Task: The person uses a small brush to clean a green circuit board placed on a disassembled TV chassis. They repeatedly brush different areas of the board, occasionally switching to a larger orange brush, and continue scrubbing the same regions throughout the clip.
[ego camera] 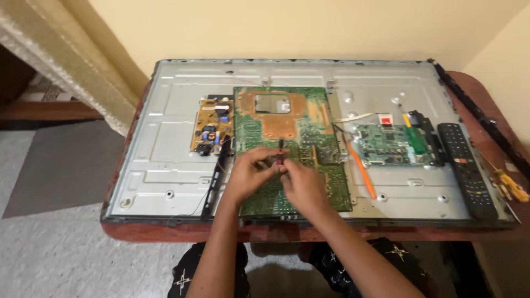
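Both hands pinch together on a small red-and-black probe-like tool [281, 157]: left hand [247, 175] grip closed on it, right hand [301, 185] grip closed beside it, fingertips touching. Tool sits upright over the large green circuit board [259, 129], mid-panel on the opened TV back panel [165, 138]. Head view: yellow power board [211, 126] left, smaller green mainboard [386, 144] right, orange tool [361, 168] between, black remote [466, 168] far right, on the red tabletop [475, 91]. Judgement: brace wrists on the board, keep the tip vertical, avoid bridging neighbouring pads.
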